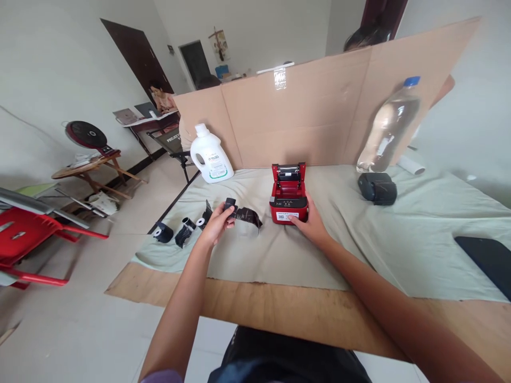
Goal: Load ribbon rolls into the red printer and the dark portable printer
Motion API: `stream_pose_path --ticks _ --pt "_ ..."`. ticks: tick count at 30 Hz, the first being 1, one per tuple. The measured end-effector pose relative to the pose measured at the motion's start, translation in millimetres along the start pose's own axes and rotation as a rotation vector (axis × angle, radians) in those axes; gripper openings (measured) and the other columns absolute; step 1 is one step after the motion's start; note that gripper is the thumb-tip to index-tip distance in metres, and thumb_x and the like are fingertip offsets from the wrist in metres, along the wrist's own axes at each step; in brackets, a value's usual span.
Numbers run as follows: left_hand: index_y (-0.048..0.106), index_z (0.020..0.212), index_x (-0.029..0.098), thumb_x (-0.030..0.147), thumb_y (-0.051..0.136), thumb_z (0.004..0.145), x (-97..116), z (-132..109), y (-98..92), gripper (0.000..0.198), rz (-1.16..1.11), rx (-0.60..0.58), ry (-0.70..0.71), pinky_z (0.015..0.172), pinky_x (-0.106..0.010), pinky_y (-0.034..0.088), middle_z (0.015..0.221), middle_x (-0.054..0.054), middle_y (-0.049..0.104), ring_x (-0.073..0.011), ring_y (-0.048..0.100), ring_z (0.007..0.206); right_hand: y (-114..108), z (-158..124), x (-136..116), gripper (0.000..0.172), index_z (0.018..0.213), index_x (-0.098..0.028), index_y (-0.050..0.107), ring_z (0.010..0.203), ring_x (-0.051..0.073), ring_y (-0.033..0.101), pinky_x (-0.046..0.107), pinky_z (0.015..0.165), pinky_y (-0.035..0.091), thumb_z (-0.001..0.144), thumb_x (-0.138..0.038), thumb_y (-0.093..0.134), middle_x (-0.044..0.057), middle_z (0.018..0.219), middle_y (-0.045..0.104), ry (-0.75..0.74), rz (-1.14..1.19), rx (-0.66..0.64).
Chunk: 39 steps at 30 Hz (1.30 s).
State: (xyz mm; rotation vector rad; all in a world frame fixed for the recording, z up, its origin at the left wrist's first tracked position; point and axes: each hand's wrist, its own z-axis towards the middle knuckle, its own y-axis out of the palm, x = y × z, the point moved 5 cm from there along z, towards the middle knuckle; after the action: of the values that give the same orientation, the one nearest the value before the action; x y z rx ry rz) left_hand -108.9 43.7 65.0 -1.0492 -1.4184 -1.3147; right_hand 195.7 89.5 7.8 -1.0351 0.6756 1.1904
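My left hand (219,222) is closed on a small black roll (229,203), and a loose black strip (248,215) trails from it to the right, over the cloth. A red and black printer (289,194) stands in the middle with its lid raised and its inside showing. Against the printer's front right corner rests my right hand (313,224), its thumb on the white label and its fingers round the right side. Left of my left hand lie several black rolls (163,233) with white or hollow cores.
A cardboard panel (295,117) stands behind the cloth (311,255). Before it are a white jug (211,157), a water bottle (389,127) and a black device (377,189). A dark flat object (487,260) lies at the right. Other people sit beyond the panel.
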Motion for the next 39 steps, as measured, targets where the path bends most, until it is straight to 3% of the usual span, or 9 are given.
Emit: stream_pose_path --ticks 3,7,13,16,20,24,28,33,39 --pt "0.05 0.091 0.02 0.036 0.087 0.066 -11.4 -6.6 -19.0 0.048 0.015 0.078 0.019 0.046 -0.015 0.029 0.075 0.007 0.046 -0.0037 0.041 0.054 0.0 -0.1 -0.3 0.1 0.16 -0.032 0.019 0.142 0.032 0.044 0.056 0.118 0.038 0.078 -0.041 0.076 0.008 0.154 0.045 0.01 -0.002 0.002" --pt "0.052 0.091 0.021 0.045 0.082 0.069 -23.3 -10.9 -38.9 0.045 0.049 0.169 0.045 0.049 -0.017 0.031 0.075 0.006 0.049 -0.0061 0.044 0.057 0.1 0.1 -1.6 0.099 0.16 -0.035 0.019 0.139 0.032 0.047 0.057 0.117 0.041 0.079 -0.042 0.075 0.007 0.153 0.047 0.018 0.008 -0.012" --pt "0.064 0.095 0.018 0.053 0.072 0.077 -25.8 -10.1 -55.0 0.04 0.47 0.253 0.232 0.067 -0.024 0.046 0.086 -0.002 0.061 -0.0147 0.056 0.078 0.1 0.8 -3.1 0.101 0.16 -0.036 0.018 0.139 0.032 0.048 0.058 0.117 0.041 0.078 -0.04 0.076 0.006 0.154 0.046 0.027 0.014 -0.013" --pt "0.062 0.097 0.019 0.058 0.068 0.081 -29.3 -8.7 -59.4 0.043 0.519 0.295 0.248 0.069 -0.027 0.049 0.086 -0.003 0.06 -0.0164 0.056 0.077 0.0 1.2 -6.5 0.1 0.16 -0.035 0.019 0.139 0.032 0.048 0.058 0.116 0.041 0.079 -0.04 0.076 0.006 0.156 0.044 0.027 0.004 -0.014" --pt "0.058 0.11 0.019 0.059 0.069 0.08 -36.3 -9.8 -59.0 0.051 0.43 0.32 0.166 0.06 -0.027 0.048 0.087 -0.002 0.056 -0.0135 0.053 0.065 -0.6 0.8 -10.0 0.101 0.161 -0.033 0.018 0.136 0.031 0.051 0.054 0.115 0.044 0.078 -0.041 0.077 0.007 0.153 0.047 0.047 -0.001 -0.011" --pt "0.049 0.123 0.018 0.042 0.08 0.072 -37.2 -12.7 -52.2 0.065 0.39 0.267 0.158 0.059 -0.025 0.046 0.087 0.002 0.052 -0.0095 0.051 0.062 -1.0 0.6 -11.3 0.101 0.16 -0.031 0.019 0.137 0.03 0.05 0.053 0.115 0.043 0.078 -0.04 0.078 0.008 0.152 0.048 0.025 0.013 -0.004" --pt "0.046 0.113 0.019 0.041 0.075 0.074 -34.3 -14.0 -48.7 0.054 0.382 0.244 0.191 0.056 -0.025 0.044 0.081 0.004 0.05 -0.0077 0.049 0.055 -0.7 0.4 -10.8 0.101 0.16 -0.032 0.02 0.137 0.03 0.05 0.053 0.116 0.042 0.078 -0.04 0.078 0.008 0.153 0.048 0.022 0.016 -0.009" --pt "0.039 0.102 0.023 0.05 0.067 0.077 -33.3 -15.2 -45.0 0.046 0.345 0.249 0.137 0.049 -0.025 0.041 0.08 0.005 0.048 -0.0093 0.053 0.053 -0.3 0.1 -9.4 0.101 0.16 -0.034 0.019 0.136 0.031 0.052 0.055 0.115 0.044 0.078 -0.041 0.078 0.006 0.152 0.049 0.04 0.031 -0.011" --pt "0.037 0.1 0.027 0.047 0.062 0.077 -34.4 -19.4 -43.8 0.04 0.235 0.272 0.023 0.042 -0.022 0.029 0.07 0.01 0.038 -0.0041 0.034 0.04 0.0 0.3 -10.8 0.1 0.16 -0.034 0.019 0.136 0.029 0.052 0.053 0.115 0.043 0.079 -0.039 0.077 0.006 0.152 0.049 0.016 0.039 -0.017"
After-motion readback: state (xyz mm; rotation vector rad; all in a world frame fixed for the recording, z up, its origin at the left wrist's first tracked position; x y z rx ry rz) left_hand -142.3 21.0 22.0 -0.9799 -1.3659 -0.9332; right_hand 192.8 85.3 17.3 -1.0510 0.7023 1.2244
